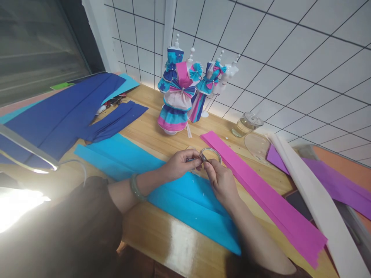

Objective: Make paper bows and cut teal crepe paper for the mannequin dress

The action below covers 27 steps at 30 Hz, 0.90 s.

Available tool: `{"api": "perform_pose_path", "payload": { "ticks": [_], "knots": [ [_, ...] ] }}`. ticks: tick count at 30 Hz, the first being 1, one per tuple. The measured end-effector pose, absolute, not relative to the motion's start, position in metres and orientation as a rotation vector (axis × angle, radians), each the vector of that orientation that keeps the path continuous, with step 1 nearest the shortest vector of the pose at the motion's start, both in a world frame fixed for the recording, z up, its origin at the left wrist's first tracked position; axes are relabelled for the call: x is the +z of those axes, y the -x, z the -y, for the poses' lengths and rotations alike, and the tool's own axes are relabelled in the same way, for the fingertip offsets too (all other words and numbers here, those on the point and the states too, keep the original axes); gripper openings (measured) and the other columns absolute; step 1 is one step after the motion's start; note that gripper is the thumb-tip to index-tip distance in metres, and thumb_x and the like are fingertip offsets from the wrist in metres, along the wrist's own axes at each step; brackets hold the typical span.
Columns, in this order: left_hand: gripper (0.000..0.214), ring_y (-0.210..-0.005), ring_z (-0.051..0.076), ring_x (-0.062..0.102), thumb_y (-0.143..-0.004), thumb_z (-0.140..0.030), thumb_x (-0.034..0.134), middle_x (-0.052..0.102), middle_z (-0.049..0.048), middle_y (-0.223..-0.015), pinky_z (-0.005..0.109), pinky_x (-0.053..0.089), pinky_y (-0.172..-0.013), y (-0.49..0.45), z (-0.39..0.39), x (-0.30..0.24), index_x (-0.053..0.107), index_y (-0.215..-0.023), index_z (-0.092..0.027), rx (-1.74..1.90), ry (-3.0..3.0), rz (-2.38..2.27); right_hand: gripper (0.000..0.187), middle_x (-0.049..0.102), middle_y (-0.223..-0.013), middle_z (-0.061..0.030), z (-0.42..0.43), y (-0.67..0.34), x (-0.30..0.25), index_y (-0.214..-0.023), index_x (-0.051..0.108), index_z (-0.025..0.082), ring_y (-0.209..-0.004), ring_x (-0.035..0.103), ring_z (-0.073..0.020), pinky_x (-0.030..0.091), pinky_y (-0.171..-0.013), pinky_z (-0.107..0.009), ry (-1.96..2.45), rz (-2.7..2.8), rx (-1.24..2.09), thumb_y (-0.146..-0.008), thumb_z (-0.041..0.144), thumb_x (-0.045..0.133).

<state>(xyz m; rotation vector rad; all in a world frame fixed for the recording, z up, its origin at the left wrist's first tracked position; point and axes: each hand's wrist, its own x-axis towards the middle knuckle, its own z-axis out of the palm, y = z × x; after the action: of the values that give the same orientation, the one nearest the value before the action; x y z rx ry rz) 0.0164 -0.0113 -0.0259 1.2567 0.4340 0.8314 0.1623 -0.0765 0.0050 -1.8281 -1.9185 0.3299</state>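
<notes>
My left hand point(181, 165) and my right hand point(222, 178) meet above a bright blue strip of crepe paper point(188, 202). The fingers of both are pinched around a small dark, shiny piece point(203, 156), mostly covered by the fingertips; its kind cannot be made out. Just behind the right fingers shows a pale ring like a tape roll point(219, 153), partly hidden by that hand. Tiny white scraps are scattered on the blue paper below. To the right of my right hand runs a pink crepe paper strip point(261, 193).
Small dress forms in paper dresses point(176, 102) stand at the back, beside a bare white form point(230, 71). A lidded glass cup point(245, 125) is near the tiled wall. Dark blue paper point(66, 112) lies left; white point(313, 189) and purple strips point(333, 177) lie right. A bright lamp glows lower left.
</notes>
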Motion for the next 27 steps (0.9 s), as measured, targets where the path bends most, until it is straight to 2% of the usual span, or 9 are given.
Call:
{"api": "perform_pose_path", "payload": {
  "ticks": [6, 11, 14, 16, 18, 21, 27],
  "knots": [
    [0.024, -0.073, 0.011, 0.055, -0.074, -0.034, 0.059, 0.059, 0.004, -0.08, 0.026, 0.044, -0.072, -0.017, 0.011, -0.025, 0.06, -0.085, -0.014, 0.839, -1.255, -0.427, 0.039, 0.049, -0.054, -0.0008, 0.075, -0.165, 0.002, -0.07, 0.048, 0.021, -0.05, 0.048, -0.0158, 0.028, -0.047, -0.024, 1.811, 1.952, 0.279, -0.087, 0.05, 0.027],
    [0.022, -0.069, 0.01, 0.054, -0.075, -0.034, 0.058, 0.058, 0.0016, -0.071, 0.024, 0.043, -0.069, -0.017, 0.011, -0.025, 0.059, -0.08, -0.013, 0.842, -1.295, -0.445, 0.04, 0.046, -0.051, 0.0002, 0.074, -0.168, 0.001, -0.065, 0.046, 0.021, -0.048, 0.045, -0.0146, 0.029, -0.046, -0.025, 1.775, 1.924, 0.285, -0.087, 0.049, 0.028],
    [0.022, -0.068, 0.009, 0.054, -0.074, -0.034, 0.058, 0.057, 0.0008, -0.07, 0.023, 0.043, -0.068, -0.017, 0.011, -0.024, 0.058, -0.08, -0.013, 0.844, -1.318, -0.476, 0.04, 0.05, -0.053, -0.0004, 0.073, -0.171, 0.002, -0.067, 0.048, 0.02, -0.05, 0.048, -0.0148, 0.032, -0.048, -0.025, 1.775, 1.861, 0.321, -0.087, 0.048, 0.028],
    [0.022, -0.068, 0.009, 0.054, -0.074, -0.034, 0.058, 0.058, 0.0009, -0.071, 0.023, 0.043, -0.068, -0.017, 0.011, -0.023, 0.058, -0.081, -0.013, 0.833, -1.311, -0.493, 0.041, 0.056, -0.061, -0.0026, 0.071, -0.175, 0.003, -0.074, 0.053, 0.019, -0.057, 0.053, -0.0167, 0.035, -0.052, -0.026, 1.81, 1.794, 0.311, -0.088, 0.047, 0.026],
    [0.023, -0.068, 0.009, 0.054, -0.074, -0.035, 0.058, 0.058, 0.001, -0.072, 0.023, 0.043, -0.066, -0.017, 0.011, -0.022, 0.058, -0.082, -0.013, 0.806, -1.286, -0.498, 0.041, 0.061, -0.076, -0.0058, 0.067, -0.181, 0.0, -0.091, 0.056, 0.019, -0.069, 0.057, -0.0199, 0.039, -0.058, -0.028, 1.868, 1.757, 0.262, -0.088, 0.046, 0.026],
    [0.026, -0.065, 0.009, 0.054, -0.074, -0.038, 0.057, 0.058, 0.0013, -0.07, 0.023, 0.042, -0.063, -0.016, 0.009, -0.023, 0.059, -0.082, -0.013, 0.746, -1.246, -0.514, 0.045, 0.06, -0.095, -0.0121, 0.061, -0.191, -0.01, -0.116, 0.048, 0.017, -0.082, 0.057, -0.0252, 0.041, -0.063, -0.032, 2.004, 1.761, 0.091, -0.086, 0.047, 0.033],
    [0.031, -0.065, 0.01, 0.054, -0.074, -0.042, 0.056, 0.057, 0.0028, -0.071, 0.024, 0.041, -0.062, -0.015, 0.007, -0.025, 0.059, -0.074, -0.011, 0.662, -1.136, -0.51, 0.041, 0.057, -0.101, -0.0161, 0.051, -0.208, -0.035, -0.12, 0.047, 0.013, -0.092, 0.052, -0.0268, 0.042, -0.074, -0.037, 1.929, 1.942, -0.099, -0.085, 0.034, 0.039]
  ]
}}
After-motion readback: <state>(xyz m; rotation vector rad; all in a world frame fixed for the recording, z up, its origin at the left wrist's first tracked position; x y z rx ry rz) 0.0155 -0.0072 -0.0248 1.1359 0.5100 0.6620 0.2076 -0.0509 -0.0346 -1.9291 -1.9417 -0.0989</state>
